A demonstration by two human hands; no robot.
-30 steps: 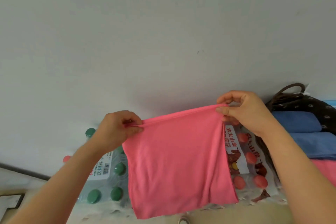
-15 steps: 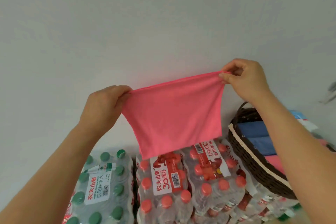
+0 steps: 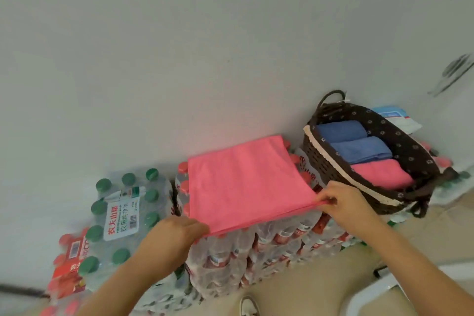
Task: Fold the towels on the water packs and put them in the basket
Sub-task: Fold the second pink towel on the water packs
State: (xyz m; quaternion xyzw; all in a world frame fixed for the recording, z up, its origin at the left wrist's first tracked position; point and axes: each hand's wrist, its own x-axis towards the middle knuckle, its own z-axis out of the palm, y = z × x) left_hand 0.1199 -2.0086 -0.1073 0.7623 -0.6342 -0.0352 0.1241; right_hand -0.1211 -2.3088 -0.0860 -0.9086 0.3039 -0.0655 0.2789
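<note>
The pink towel (image 3: 246, 182) lies spread flat on top of the red-capped water packs (image 3: 269, 246), its far edge close to the wall (image 3: 205, 59) and its near edge raised slightly off the packs (that edge shows more than one layer, so the cloth is doubled over). The left hand (image 3: 177, 236) grips the near left corner, fingers curled in around the cloth, while the right hand (image 3: 351, 202) pinches the near right corner between thumb and fingertips; neither hand holds anything else. Just to the right of the towel, also resting on water packs, sits a dark woven basket (image 3: 323, 164) with a cream trim and a dotted lining. Inside it three folded towels lie side by side: a blue towel (image 3: 341, 129) farthest back, a second blue towel (image 3: 359, 149) in the middle, and a folded pink towel (image 3: 379, 174) nearest. A white and blue packet (image 3: 395, 117) lies behind the basket. To the left of the towel stands a green-capped pack (image 3: 123, 213) with a white label, and beyond it, lower left, another red-capped pack (image 3: 69, 272). Below the stacks is a tan floor (image 3: 307, 290), where the toe of a shoe (image 3: 247, 305) shows at the bottom edge.
</note>
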